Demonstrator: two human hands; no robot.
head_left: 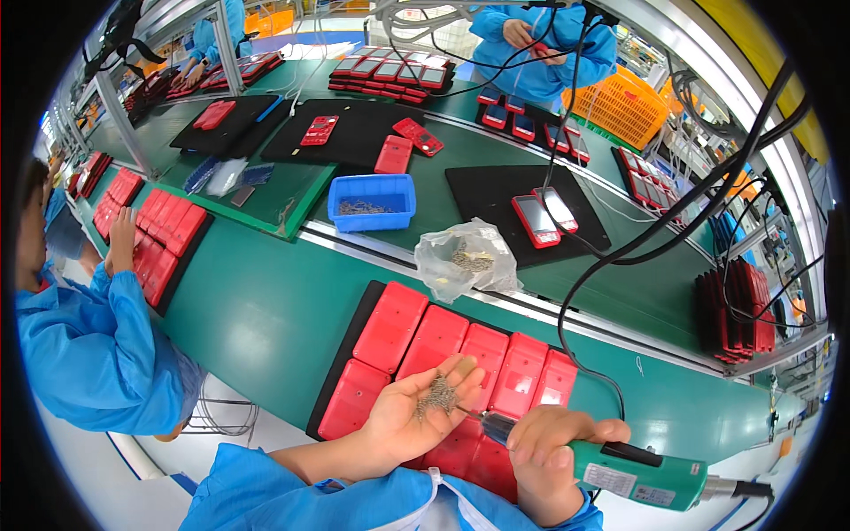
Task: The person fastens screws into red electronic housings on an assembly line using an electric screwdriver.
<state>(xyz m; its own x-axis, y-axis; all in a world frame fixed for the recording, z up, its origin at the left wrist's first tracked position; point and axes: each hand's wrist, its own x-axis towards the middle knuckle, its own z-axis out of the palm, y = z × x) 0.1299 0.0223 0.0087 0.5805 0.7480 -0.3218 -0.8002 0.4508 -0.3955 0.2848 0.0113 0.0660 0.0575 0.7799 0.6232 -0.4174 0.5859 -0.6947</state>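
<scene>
Surface: green work table (266, 310) along a green conveyor belt (637, 292), the two split by a metal rail; factory line, black cables hanging overhead, an orange basket (620, 106) at the far side. Other workers in blue coats: one at the left edge, one across the belt, one far upper left.

Left hand (425, 407): palm up, fingers spread apart and slightly cupped, sleeve blue. A small heap of screws (436, 396) lies loose in the palm; nothing is pinched. The hand hovers over the near row of red casings (443, 354).

Right hand (544, 460): closed around the green electric screwdriver (637, 473), fingers wrapped on its barrel. The tool lies nearly level, bit pointing left, its tip touching or just at the screw heap beside the left palm's edge. Its cable leaves to the right.

Counts: red casings on the black mat (341, 354) directly ahead, six visible, in two rows, some partly hidden by the hands. One blue bin (372, 201) with screws on the far table edge. One clear plastic bag (465, 258) of screws on the rail, just beyond the casings. Two handsets (544, 217) face up on a black mat across the belt. One stack of red casings (739, 310) upright at right; number there cannot be told. Further red casings in rows at left, uncounted.
</scene>
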